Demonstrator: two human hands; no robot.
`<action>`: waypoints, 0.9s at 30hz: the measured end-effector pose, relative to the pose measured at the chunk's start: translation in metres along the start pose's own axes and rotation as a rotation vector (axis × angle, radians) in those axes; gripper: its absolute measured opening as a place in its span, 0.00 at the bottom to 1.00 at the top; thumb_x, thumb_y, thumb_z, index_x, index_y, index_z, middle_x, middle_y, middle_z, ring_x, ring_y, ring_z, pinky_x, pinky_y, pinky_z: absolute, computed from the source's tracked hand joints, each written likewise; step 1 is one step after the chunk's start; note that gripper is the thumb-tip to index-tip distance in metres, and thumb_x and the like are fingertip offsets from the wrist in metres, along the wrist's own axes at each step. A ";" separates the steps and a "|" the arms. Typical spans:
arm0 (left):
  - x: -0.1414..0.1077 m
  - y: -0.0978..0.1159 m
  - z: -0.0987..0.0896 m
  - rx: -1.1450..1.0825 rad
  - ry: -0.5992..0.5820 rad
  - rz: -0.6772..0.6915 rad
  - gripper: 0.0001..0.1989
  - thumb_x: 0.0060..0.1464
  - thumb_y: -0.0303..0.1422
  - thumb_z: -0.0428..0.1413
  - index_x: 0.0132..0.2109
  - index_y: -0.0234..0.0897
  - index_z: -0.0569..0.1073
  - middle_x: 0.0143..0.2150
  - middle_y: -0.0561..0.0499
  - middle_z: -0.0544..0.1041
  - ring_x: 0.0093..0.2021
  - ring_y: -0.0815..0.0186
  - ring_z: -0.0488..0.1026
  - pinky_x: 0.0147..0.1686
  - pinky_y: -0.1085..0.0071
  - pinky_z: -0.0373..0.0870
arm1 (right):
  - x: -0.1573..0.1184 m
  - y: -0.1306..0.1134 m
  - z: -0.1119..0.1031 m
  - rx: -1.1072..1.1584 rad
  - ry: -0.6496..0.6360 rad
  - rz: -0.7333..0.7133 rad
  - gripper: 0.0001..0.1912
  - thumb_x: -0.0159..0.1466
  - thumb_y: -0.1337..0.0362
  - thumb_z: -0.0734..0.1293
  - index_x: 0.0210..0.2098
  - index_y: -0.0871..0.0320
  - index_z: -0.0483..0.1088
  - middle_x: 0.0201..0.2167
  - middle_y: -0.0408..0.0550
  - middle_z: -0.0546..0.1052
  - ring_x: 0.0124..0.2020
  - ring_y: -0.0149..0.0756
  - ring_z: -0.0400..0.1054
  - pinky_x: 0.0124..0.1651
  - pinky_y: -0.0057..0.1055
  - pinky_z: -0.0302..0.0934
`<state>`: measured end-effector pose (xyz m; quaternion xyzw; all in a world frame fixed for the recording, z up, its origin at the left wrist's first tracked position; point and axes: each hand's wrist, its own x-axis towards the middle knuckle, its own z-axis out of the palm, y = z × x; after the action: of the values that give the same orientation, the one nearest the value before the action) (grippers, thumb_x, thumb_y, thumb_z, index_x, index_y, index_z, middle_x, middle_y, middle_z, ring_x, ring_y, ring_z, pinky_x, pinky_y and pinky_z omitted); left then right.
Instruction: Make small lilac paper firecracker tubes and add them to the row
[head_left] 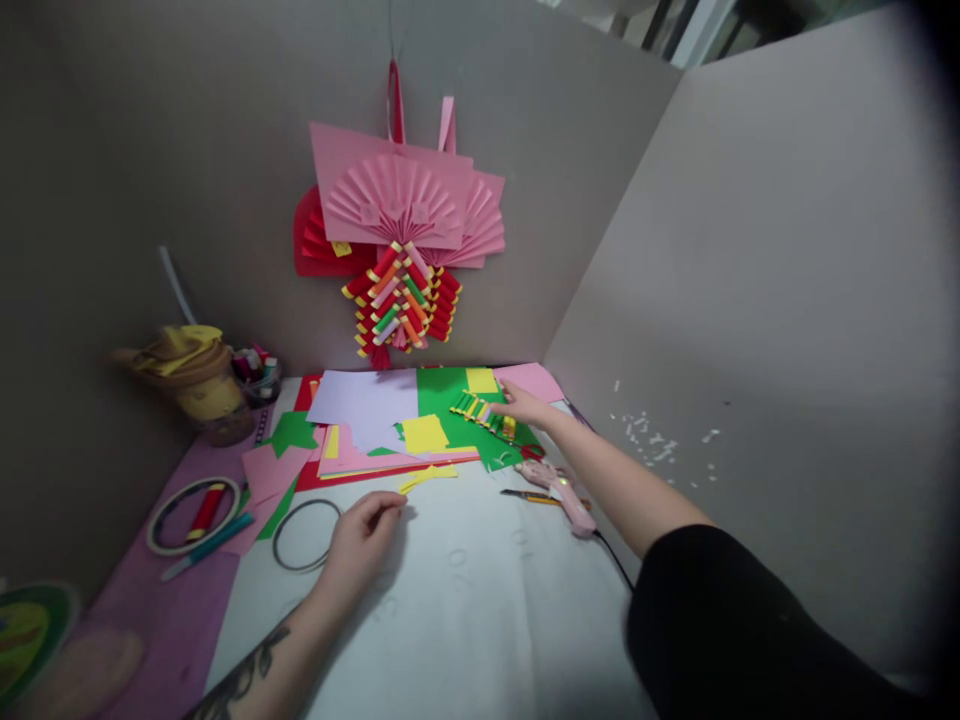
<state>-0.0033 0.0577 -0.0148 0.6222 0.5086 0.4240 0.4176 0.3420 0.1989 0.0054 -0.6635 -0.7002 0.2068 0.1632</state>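
My left hand is low over the white table surface, its fingers curled and pressed together near yellow paper strips; whether a strip is pinched is too small to tell. Farther forward, my right hand reaches over the green paper, its fingers spread at the upper right of a row of small green and yellow paper rolls. A yellow square lies beside those fingertips. Red-handled scissors are just below my right hand. A pink glue gun and a yellow cutter sit nearby.
Pink fan decorations with paper firecrackers hang on the back wall. Lilac paper covers stacked sheets. Tape rings, a teal marker and a pot stand or lie left. Another hand shows blurred at lower left.
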 end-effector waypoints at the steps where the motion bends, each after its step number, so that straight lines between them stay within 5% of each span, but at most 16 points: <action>1: 0.000 0.000 0.000 0.001 0.000 0.001 0.10 0.47 0.37 0.54 0.33 0.37 0.77 0.34 0.47 0.79 0.35 0.61 0.74 0.38 0.66 0.70 | 0.000 0.004 -0.006 -0.012 -0.013 0.021 0.35 0.57 0.55 0.66 0.60 0.60 0.55 0.58 0.58 0.64 0.55 0.45 0.63 0.55 0.39 0.57; 5: 0.001 -0.003 0.000 0.001 -0.002 0.012 0.11 0.47 0.37 0.53 0.33 0.37 0.77 0.34 0.46 0.79 0.35 0.60 0.74 0.39 0.66 0.70 | -0.009 0.015 -0.020 -0.051 -0.138 0.061 0.34 0.46 0.60 0.74 0.52 0.60 0.67 0.50 0.56 0.72 0.49 0.48 0.68 0.52 0.37 0.60; 9: 0.001 -0.006 0.001 0.017 -0.009 0.016 0.11 0.48 0.37 0.53 0.34 0.37 0.77 0.34 0.46 0.79 0.34 0.61 0.74 0.38 0.67 0.70 | -0.020 0.015 -0.012 -0.114 -0.158 -0.019 0.50 0.38 0.61 0.76 0.59 0.59 0.58 0.57 0.55 0.66 0.54 0.49 0.63 0.56 0.38 0.57; 12: 0.001 -0.006 0.000 0.024 -0.012 0.006 0.11 0.48 0.37 0.53 0.34 0.37 0.77 0.34 0.47 0.79 0.34 0.61 0.74 0.38 0.68 0.70 | -0.022 0.010 -0.003 -0.177 -0.119 -0.035 0.50 0.41 0.62 0.75 0.61 0.60 0.54 0.58 0.58 0.64 0.56 0.49 0.61 0.57 0.38 0.55; 22: 0.001 -0.010 0.000 0.027 -0.029 0.019 0.12 0.49 0.37 0.52 0.35 0.36 0.77 0.36 0.46 0.79 0.36 0.61 0.74 0.40 0.67 0.70 | -0.026 0.003 -0.008 -0.288 -0.031 0.010 0.30 0.55 0.58 0.67 0.54 0.65 0.63 0.52 0.60 0.69 0.51 0.44 0.64 0.49 0.32 0.58; 27: 0.002 -0.012 0.002 0.022 -0.028 0.019 0.12 0.49 0.37 0.52 0.35 0.36 0.77 0.36 0.46 0.79 0.36 0.61 0.74 0.40 0.67 0.70 | -0.042 0.010 -0.020 -0.367 -0.161 0.051 0.09 0.50 0.64 0.67 0.30 0.62 0.73 0.28 0.48 0.76 0.30 0.36 0.67 0.32 0.27 0.56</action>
<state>-0.0048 0.0615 -0.0261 0.6375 0.5014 0.4137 0.4136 0.3634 0.1586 0.0190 -0.6809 -0.7200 0.1322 -0.0225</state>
